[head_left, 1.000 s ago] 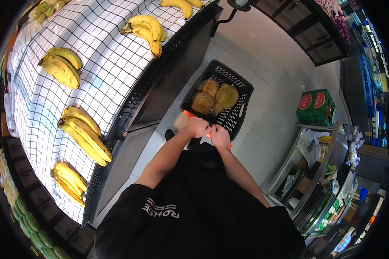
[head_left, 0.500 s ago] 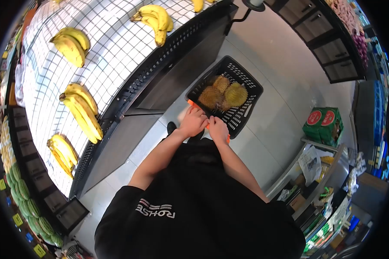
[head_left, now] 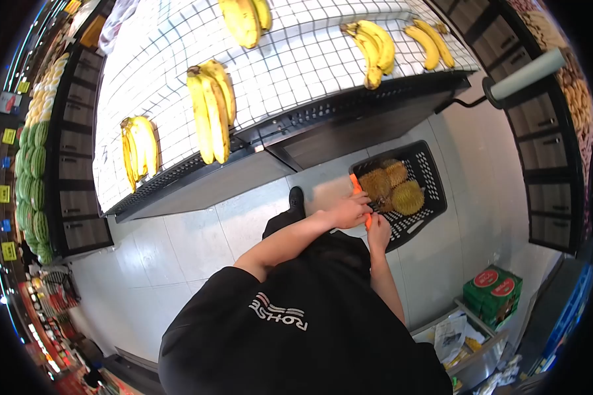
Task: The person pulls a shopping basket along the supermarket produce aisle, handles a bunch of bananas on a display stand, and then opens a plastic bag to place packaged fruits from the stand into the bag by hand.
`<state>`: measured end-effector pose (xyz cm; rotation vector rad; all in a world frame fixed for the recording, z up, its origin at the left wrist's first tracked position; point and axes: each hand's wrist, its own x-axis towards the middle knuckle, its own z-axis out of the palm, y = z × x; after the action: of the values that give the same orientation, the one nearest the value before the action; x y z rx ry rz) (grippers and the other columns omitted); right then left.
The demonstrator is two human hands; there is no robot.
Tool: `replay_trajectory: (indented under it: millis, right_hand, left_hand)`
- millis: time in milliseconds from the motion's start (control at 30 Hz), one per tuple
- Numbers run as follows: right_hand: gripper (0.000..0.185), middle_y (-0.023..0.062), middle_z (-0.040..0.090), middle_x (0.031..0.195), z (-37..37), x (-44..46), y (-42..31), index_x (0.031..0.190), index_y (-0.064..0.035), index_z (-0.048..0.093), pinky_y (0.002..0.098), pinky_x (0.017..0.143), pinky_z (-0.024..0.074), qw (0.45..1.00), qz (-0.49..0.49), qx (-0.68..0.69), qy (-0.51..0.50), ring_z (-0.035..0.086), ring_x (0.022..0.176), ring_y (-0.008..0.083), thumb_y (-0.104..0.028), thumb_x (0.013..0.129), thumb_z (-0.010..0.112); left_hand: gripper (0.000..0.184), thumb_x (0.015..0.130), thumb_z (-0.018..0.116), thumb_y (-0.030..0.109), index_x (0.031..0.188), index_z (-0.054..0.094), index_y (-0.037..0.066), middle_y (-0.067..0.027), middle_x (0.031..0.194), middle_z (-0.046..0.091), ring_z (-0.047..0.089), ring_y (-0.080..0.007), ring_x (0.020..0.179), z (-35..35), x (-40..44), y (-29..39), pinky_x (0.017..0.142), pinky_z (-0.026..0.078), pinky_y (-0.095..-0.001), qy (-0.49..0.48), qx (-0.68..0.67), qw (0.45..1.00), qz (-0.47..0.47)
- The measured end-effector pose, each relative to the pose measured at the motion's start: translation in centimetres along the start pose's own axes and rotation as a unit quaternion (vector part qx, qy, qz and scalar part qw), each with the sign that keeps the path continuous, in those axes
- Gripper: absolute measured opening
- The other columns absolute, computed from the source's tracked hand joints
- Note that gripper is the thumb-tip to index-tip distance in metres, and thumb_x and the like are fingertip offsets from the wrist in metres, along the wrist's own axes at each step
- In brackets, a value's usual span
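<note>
In front of me on the floor stands a black plastic basket (head_left: 433,172) with slotted walls. Inside lie spiky durians: a greener one (head_left: 408,198) on the right and browner ones (head_left: 375,184) beside it. An orange handle (head_left: 356,184) runs along the basket's near side. My left hand (head_left: 350,210) is closed around this handle, fingers curled over it. Lower and to the right, my right hand (head_left: 378,232) is also closed on the handle, close to the left.
A display table (head_left: 290,49) with a checked white cloth holds several banana bunches (head_left: 209,112). Its dark edge runs beside the basket. A roll on a stand (head_left: 527,78) is at right. Green cartons (head_left: 494,295) and a metal cart stand lower right. Watermelons (head_left: 31,178) line the left shelf.
My view has turned left, so the table, bananas and basket appear rotated, with the basket farther right and lower. Both hands keep their grip on the orange handle.
</note>
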<state>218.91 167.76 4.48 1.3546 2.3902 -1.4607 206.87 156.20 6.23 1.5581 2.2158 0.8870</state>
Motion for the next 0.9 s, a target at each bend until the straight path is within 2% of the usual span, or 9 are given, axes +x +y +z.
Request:
replay_trajectory:
  millis: [33,100,200,300,400,500,633,767,900]
  right_hand:
    - [0.041,0.0211,0.064,0.072,0.2,0.4,0.9,0.083,-0.0001,0.066,0.0465,0.063,0.0472,1.000,0.002,0.024,-0.012,0.065,0.070,0.0391,-0.034,0.097,0.047]
    - [0.040,0.0094,0.062,0.063,0.6,1.0,1.8,0.080,0.0017,0.064,0.0325,0.052,0.0462,0.989,0.008,0.136,-0.047,0.061,0.054,0.0166,-0.029,0.099,0.048]
    - [0.037,0.0023,0.059,0.067,0.1,1.2,1.5,0.082,-0.0004,0.063,0.0254,0.050,0.0409,0.985,0.027,0.152,-0.082,0.053,0.054,0.0087,-0.027,0.101,0.047]
    - [0.032,0.0105,0.068,0.079,0.8,1.7,0.7,0.094,0.0036,0.067,0.0288,0.069,0.0519,0.994,-0.098,0.007,0.041,0.065,0.074,0.0175,-0.024,0.099,0.052]
    - [0.022,0.0095,0.070,0.093,0.9,0.9,-7.3,0.106,0.0037,0.066,0.0294,0.078,0.0518,0.991,-0.104,0.080,0.036,0.066,0.084,0.0180,-0.014,0.096,0.058]
    - [0.021,0.0069,0.069,0.096,2.9,0.6,-15.5,0.111,0.0031,0.064,0.0260,0.078,0.0505,0.976,-0.129,0.174,-0.026,0.064,0.085,0.0131,-0.011,0.096,0.058]
    - [0.022,0.0061,0.068,0.099,8.0,0.3,-25.6,0.117,0.0030,0.061,0.0230,0.080,0.0493,0.914,-0.223,0.264,-0.211,0.063,0.088,0.0102,-0.007,0.098,0.057]
    - [0.034,0.0088,0.066,0.108,13.2,0.1,-33.7,0.129,0.0028,0.055,0.0246,0.085,0.0483,0.886,-0.297,0.260,-0.245,0.061,0.097,0.0114,-0.011,0.097,0.059]
    - [0.045,0.0135,0.064,0.117,17.9,0.5,-39.5,0.134,0.0038,0.050,0.0283,0.089,0.0477,0.900,-0.338,0.188,-0.200,0.060,0.106,0.0152,-0.016,0.096,0.062]
  left_hand:
    - [0.032,0.088,0.057,0.029,0.104,0.071,0.006,-0.0112,0.114,0.063,0.052,-0.0288,0.121,-0.7,-0.2,-0.1,0.104,0.039,-0.0485,0.009,0.003,1.000,-0.004]
    - [0.034,0.094,0.054,0.027,0.108,0.068,0.000,-0.0218,0.134,0.054,0.046,-0.0385,0.129,-2.4,-0.5,-0.3,0.108,0.037,-0.0452,-0.078,-0.127,0.988,-0.047]
    - [0.034,0.095,0.054,0.026,0.111,0.066,-0.002,-0.0216,0.125,0.061,0.055,-0.0382,0.119,-7.7,-1.4,0.6,0.104,0.042,-0.0415,-0.096,-0.202,0.968,-0.110]
    - [0.032,0.095,0.054,0.022,0.110,0.066,-0.004,-0.0196,0.110,0.068,0.064,-0.0346,0.107,-14.1,-3.6,1.4,0.096,0.048,-0.0401,-0.065,-0.257,0.957,-0.118]
    - [0.028,0.096,0.055,0.019,0.108,0.066,-0.004,-0.0172,0.106,0.069,0.066,-0.0319,0.103,-21.2,-6.3,3.0,0.091,0.050,-0.0380,-0.046,-0.326,0.934,-0.139]
    - [0.027,0.096,0.055,0.017,0.106,0.067,-0.005,-0.0170,0.102,0.070,0.067,-0.0286,0.099,-27.8,-8.8,3.6,0.087,0.051,-0.0356,0.034,-0.339,0.933,-0.117]
    - [0.020,0.093,0.060,0.014,0.099,0.067,-0.004,-0.0147,0.091,0.070,0.067,-0.0237,0.086,-33.2,-12.8,0.4,0.082,0.052,-0.0334,0.343,-0.414,0.843,-0.017]
    - [0.037,0.099,0.054,0.022,0.124,0.054,-0.006,-0.0195,0.117,0.063,0.061,-0.0261,0.107,-35.8,-14.2,-8.1,0.096,0.046,-0.0379,0.616,-0.290,0.699,-0.217]
    - [0.068,0.097,0.057,0.013,0.152,0.019,-0.001,-0.0265,0.151,0.030,0.033,-0.0307,0.141,-34.9,-14.6,-15.2,0.114,0.030,-0.0376,0.571,-0.376,0.665,-0.302]
